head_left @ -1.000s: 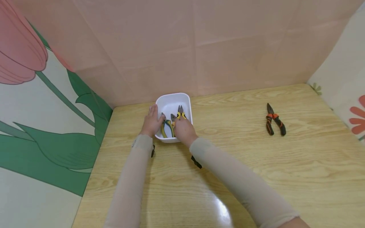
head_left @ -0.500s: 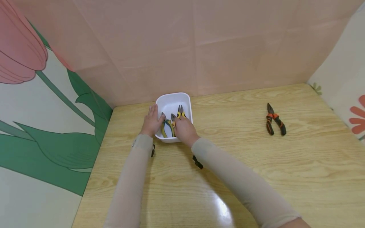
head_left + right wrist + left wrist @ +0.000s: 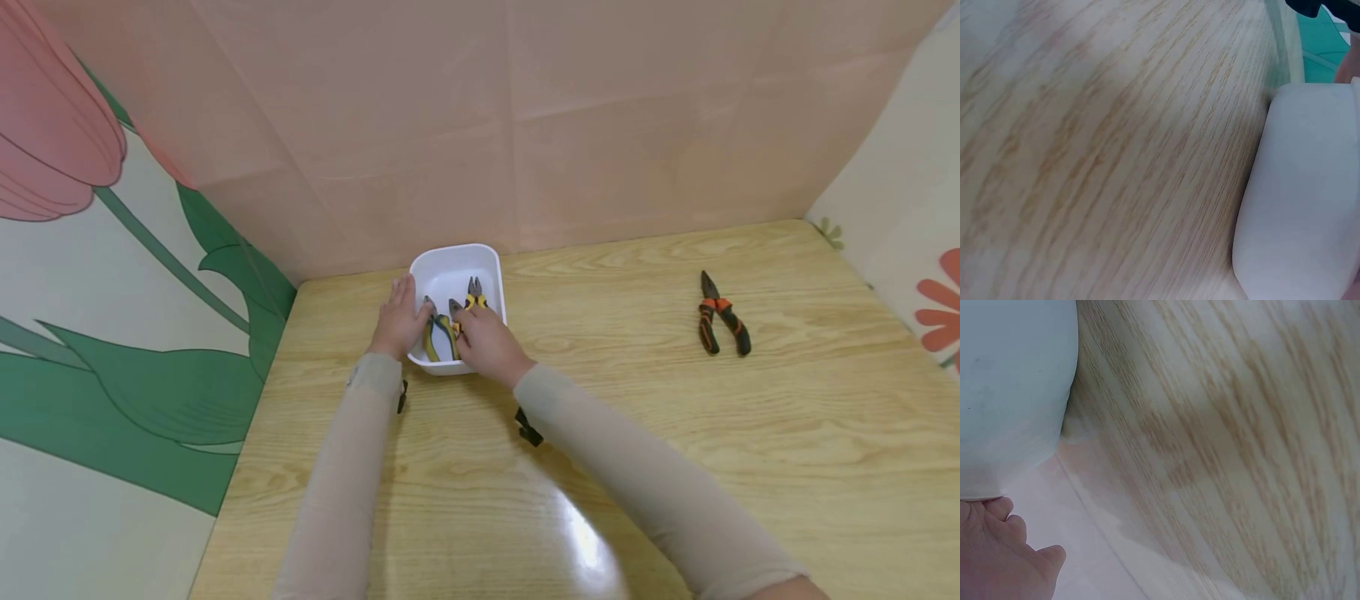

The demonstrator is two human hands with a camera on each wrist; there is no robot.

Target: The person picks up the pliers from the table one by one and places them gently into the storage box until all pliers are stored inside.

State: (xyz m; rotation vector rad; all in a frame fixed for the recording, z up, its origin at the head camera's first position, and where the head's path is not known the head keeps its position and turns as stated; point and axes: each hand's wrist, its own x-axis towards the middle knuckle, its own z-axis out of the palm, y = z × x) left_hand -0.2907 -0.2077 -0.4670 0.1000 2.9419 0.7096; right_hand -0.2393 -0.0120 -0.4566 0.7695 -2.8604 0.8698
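Observation:
A white bin (image 3: 450,252) stands at the table's back left, close to the pink wall. It holds a few pliers: a green-and-yellow pair (image 3: 432,335), a grey head (image 3: 453,307) beside it, and a yellow-handled pair (image 3: 475,293) on the right. My left hand (image 3: 397,321) lies flat against the bin's left wall, fingers straight. My right hand (image 3: 483,342) reaches over the bin's front rim, its fingers curled on the yellow pair's handles, which it hides. The left wrist view shows the bin's wall (image 3: 1010,394) above my fingers (image 3: 997,556). The right wrist view shows the bin's outer wall (image 3: 1304,187).
Orange-and-black pliers (image 3: 720,321) lie alone on the wooden table (image 3: 615,433) at the right. Flower-print panels close off the left and right sides, and the pink wall closes the back.
My right forearm and wrist have shifted slightly right and toward me. The pliers in the bin and my left hand have stayed where they were.

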